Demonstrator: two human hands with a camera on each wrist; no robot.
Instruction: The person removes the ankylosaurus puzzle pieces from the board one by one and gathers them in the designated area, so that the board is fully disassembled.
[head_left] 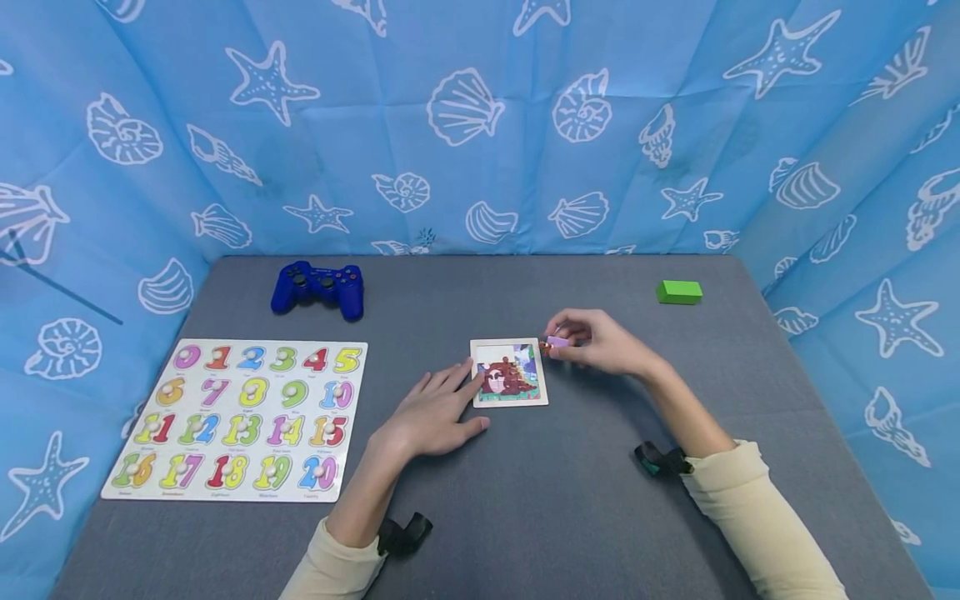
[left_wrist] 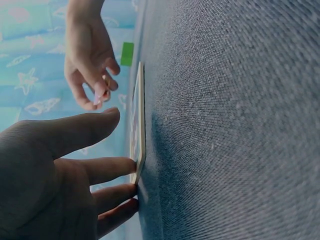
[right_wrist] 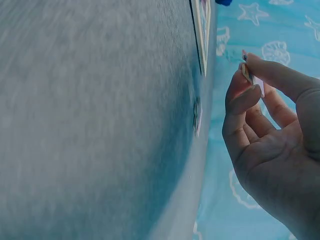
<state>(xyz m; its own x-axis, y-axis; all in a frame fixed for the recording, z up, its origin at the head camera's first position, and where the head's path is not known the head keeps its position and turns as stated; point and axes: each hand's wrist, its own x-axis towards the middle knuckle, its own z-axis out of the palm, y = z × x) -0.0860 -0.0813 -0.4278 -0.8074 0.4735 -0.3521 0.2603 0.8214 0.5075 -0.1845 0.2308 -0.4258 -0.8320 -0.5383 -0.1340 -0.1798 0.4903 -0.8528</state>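
A small square jigsaw puzzle (head_left: 508, 397) with a pale wooden frame lies at the middle of the table, partly filled with coloured pieces; a white patch shows at its upper left. My left hand (head_left: 435, 414) is spread beside it, fingertips touching the frame's left edge. At the puzzle's right side, my right hand (head_left: 600, 342) pinches a small puzzle piece (head_left: 557, 342) between thumb and fingers, raised off the table. In the right wrist view, another flat piece (right_wrist: 197, 117) lies on the table under that hand; the head view does not show it distinctly.
A number peg board (head_left: 240, 421) lies at the left. Behind it sits a blue game controller (head_left: 318, 288). A green block (head_left: 679, 292) stands at the back right. A blue curtain (head_left: 480, 167) with shell prints borders the grey table (head_left: 570, 517).
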